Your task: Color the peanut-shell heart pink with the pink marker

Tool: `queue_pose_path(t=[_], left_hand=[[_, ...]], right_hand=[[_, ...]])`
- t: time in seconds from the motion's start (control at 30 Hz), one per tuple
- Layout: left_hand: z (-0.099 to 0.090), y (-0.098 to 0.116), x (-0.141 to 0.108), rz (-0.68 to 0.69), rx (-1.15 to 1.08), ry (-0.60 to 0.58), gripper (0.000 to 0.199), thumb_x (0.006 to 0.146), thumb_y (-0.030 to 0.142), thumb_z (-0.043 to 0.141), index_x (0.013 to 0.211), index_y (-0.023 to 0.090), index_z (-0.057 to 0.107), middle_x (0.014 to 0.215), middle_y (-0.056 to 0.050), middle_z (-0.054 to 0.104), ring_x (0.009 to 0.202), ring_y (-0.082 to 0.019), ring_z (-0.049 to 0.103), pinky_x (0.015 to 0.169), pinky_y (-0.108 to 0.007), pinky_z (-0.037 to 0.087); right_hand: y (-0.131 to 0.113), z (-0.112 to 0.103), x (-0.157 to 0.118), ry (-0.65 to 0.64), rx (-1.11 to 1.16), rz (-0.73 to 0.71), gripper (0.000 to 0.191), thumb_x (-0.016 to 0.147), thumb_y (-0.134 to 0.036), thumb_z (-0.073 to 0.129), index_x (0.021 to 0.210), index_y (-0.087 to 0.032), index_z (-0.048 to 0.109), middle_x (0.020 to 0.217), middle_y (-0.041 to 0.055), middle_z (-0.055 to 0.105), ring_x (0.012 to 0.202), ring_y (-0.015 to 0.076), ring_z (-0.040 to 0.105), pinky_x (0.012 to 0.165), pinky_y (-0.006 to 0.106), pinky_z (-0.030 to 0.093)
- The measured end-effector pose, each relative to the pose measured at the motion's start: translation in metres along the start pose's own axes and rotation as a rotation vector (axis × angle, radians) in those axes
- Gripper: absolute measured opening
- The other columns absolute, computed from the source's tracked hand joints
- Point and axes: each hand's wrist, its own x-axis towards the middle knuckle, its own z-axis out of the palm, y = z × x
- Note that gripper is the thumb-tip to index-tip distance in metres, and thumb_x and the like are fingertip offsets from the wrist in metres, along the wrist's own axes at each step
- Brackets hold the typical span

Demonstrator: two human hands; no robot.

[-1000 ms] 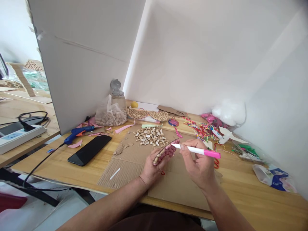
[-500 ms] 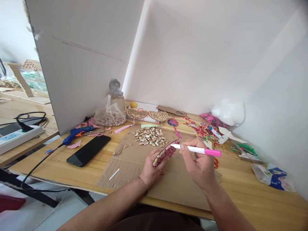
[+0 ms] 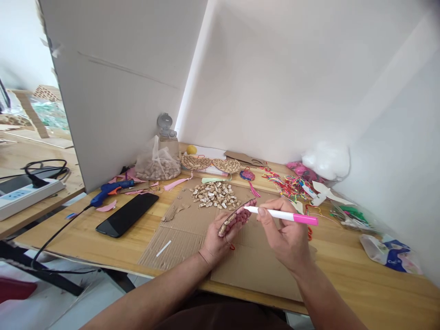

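My left hand (image 3: 217, 240) grips a peanut-shell craft piece (image 3: 238, 220), tilted on edge, its shells partly pink and partly natural tan. A red cord loop (image 3: 232, 247) shows below that hand. My right hand (image 3: 287, 229) is closed round a white marker (image 3: 280, 214) with a pink end, held nearly level. The marker's tip meets the pink shells or is very near them. Beneath both hands lies a flat cardboard sheet (image 3: 254, 270). A pile of peanut shells (image 3: 215, 195) sits on its far part.
To the left are a black phone (image 3: 128, 214) and a blue glue gun (image 3: 110, 191) with its cord. Behind stand a bag of peanuts (image 3: 158, 167), a jug (image 3: 168, 137) and shell-covered pieces (image 3: 227, 165). Coloured threads (image 3: 287, 183) and plastic bags (image 3: 354, 215) lie to the right.
Almost nothing differs. The marker and my right hand have shifted very slightly, and the view has moved a little.
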Motion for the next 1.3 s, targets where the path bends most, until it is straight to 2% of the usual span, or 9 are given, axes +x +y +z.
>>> queue_pose_path(t=[0.13,0.37,0.57,0.77,0.93,1.13,1.3], left_hand=[[0.001,-0.001,0.0,-0.017,0.005,-0.005,0.022,0.095,0.037,0.062,0.103,0.023,0.077,0.106,-0.006,0.075,0.101,-0.021,0.068,0.094,-0.032,0.053],[0.0,-0.003,-0.001,-0.012,0.009,0.007,0.021,0.095,0.035,0.062,0.105,0.023,0.076,0.115,-0.007,0.074,0.107,-0.022,0.067,0.095,-0.032,0.052],[0.001,-0.004,0.0,-0.047,-0.019,0.008,0.021,0.094,0.036,0.063,0.104,0.023,0.077,0.107,-0.006,0.074,0.101,-0.022,0.069,0.094,-0.033,0.054],[0.003,-0.008,-0.001,-0.068,-0.081,0.018,0.022,0.093,0.036,0.064,0.107,0.023,0.076,0.113,-0.008,0.073,0.108,-0.025,0.068,0.099,-0.037,0.053],[0.003,-0.008,-0.001,-0.072,-0.065,0.014,0.022,0.093,0.039,0.065,0.099,0.022,0.077,0.107,-0.009,0.074,0.102,-0.024,0.069,0.098,-0.038,0.054],[0.003,-0.008,-0.001,-0.059,-0.077,0.035,0.027,0.092,0.043,0.064,0.098,0.02,0.077,0.109,-0.011,0.075,0.108,-0.026,0.067,0.1,-0.039,0.054],[0.002,-0.008,-0.001,-0.103,-0.083,0.007,0.027,0.093,0.042,0.063,0.1,0.02,0.077,0.111,-0.011,0.074,0.109,-0.025,0.067,0.104,-0.041,0.051]], right_hand=[[-0.001,0.003,-0.003,-0.06,0.033,0.014,0.002,0.095,-0.023,0.061,0.093,-0.022,0.061,0.089,0.0033,0.066,0.087,0.019,0.063,0.08,0.033,0.049],[0.004,0.0,-0.001,-0.012,0.013,0.052,0.005,0.096,-0.026,0.06,0.092,-0.023,0.061,0.083,0.0014,0.064,0.074,0.0169,0.06,0.067,0.029,0.047],[0.007,0.006,-0.005,-0.043,0.095,0.038,0.003,0.096,-0.027,0.06,0.096,-0.023,0.061,0.091,0.0042,0.066,0.089,0.0208,0.064,0.079,0.033,0.05],[0.011,0.004,-0.002,-0.015,0.062,0.072,0.007,0.096,-0.028,0.06,0.09,-0.024,0.06,0.08,0.0009,0.063,0.07,0.0169,0.059,0.063,0.028,0.046],[0.008,0.007,-0.002,-0.041,0.112,0.03,0.003,0.096,-0.027,0.06,0.095,-0.024,0.061,0.091,0.0043,0.066,0.088,0.0209,0.064,0.078,0.033,0.051],[0.012,0.004,-0.001,-0.001,0.06,0.072,0.006,0.096,-0.028,0.06,0.093,-0.024,0.062,0.082,0.0013,0.065,0.075,0.0174,0.061,0.069,0.029,0.048],[0.012,0.003,-0.006,-0.015,0.166,0.111,0.007,0.097,-0.03,0.06,0.096,-0.023,0.062,0.081,0.0007,0.064,0.077,0.0164,0.062,0.072,0.029,0.049]])
